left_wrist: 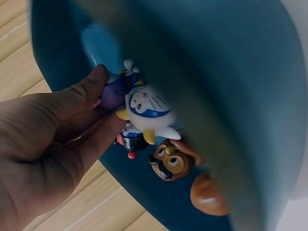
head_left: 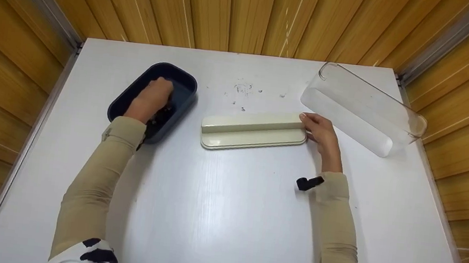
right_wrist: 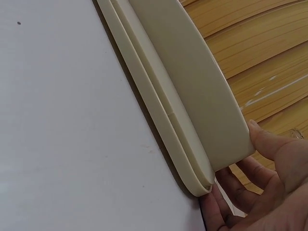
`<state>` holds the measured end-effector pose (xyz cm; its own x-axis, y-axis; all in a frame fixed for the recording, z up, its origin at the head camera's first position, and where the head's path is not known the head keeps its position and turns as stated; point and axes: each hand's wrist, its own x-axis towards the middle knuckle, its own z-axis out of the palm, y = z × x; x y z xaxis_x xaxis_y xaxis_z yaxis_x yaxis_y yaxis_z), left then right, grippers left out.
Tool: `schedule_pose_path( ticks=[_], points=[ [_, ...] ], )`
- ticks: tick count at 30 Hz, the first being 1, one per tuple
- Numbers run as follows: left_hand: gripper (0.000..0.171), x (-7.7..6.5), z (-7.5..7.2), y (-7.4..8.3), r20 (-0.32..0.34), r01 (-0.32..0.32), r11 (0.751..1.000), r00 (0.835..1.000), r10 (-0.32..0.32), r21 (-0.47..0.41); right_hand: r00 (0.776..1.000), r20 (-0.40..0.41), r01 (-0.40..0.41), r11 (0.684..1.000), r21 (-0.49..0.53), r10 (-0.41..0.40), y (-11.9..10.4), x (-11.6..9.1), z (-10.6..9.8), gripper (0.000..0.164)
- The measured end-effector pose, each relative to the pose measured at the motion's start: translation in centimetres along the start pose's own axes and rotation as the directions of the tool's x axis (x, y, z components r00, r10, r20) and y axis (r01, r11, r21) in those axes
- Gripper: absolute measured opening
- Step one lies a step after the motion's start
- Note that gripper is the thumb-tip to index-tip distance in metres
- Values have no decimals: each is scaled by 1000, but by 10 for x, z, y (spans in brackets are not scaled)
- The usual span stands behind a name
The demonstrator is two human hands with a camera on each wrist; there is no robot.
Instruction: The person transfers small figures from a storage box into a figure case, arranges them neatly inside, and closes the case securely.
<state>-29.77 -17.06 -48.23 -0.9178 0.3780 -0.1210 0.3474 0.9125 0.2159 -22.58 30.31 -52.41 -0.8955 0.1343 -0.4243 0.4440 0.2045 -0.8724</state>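
Note:
My left hand [head_left: 150,98] reaches down into a dark blue bin [head_left: 191,84]. In the left wrist view its thumb and fingers pinch a small purple-and-blue figurine [left_wrist: 113,96]. Beside it lie a white-and-blue cat figurine [left_wrist: 150,109], a dark one with a red ball [left_wrist: 132,143] and a brown one with big eyes [left_wrist: 171,161]. My right hand [head_left: 323,136] grips the right end of a cream stepped stand [head_left: 251,140], thumb on the upper step and fingers around the end. Nothing stands on its steps.
A clear plastic cover [head_left: 363,110] lies at the back right of the white table [head_left: 217,217]. Small dark specks [head_left: 243,89] are scattered behind the stand. Wood-panelled walls [head_left: 246,15] enclose the table at the back and sides.

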Motion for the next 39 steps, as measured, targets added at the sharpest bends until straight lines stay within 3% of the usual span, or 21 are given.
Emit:
schedule_pose_path(
  ticks=[4, 16, 20, 25, 28, 39],
  points=[
    [24, 2, 1, 1, 13, 2, 1000, 1000, -1, -26, 1000, -3, -17, 1000, -7, 17, -1, 0, 0, 62],
    [26, 2, -2, 0, -29, 1, 998, 1000, -2, -65, 1000, 15, 11, 1000, 8, -12, -5, 4, 2, 62],
    [26, -1, 2, 0, -6, 14, 996, 1000, -14, -86, 999, 40, -11, 1000, 7, 11, -3, 2, 1, 63],
    [32, -5, 7, 0, 3, 62, 984, 998, -63, -165, 999, 50, 16, 1000, -9, -16, -2, 0, -3, 63],
    [31, -7, 10, 0, 3, 78, 987, 997, -78, -140, 997, 68, 24, 999, -45, -21, -1, 0, -5, 63],
    [27, 4, 7, 4, -44, 2, 999, 999, -4, -40, 997, 72, 26, 997, -76, -20, -3, 7, -8, 65]
  ],
)
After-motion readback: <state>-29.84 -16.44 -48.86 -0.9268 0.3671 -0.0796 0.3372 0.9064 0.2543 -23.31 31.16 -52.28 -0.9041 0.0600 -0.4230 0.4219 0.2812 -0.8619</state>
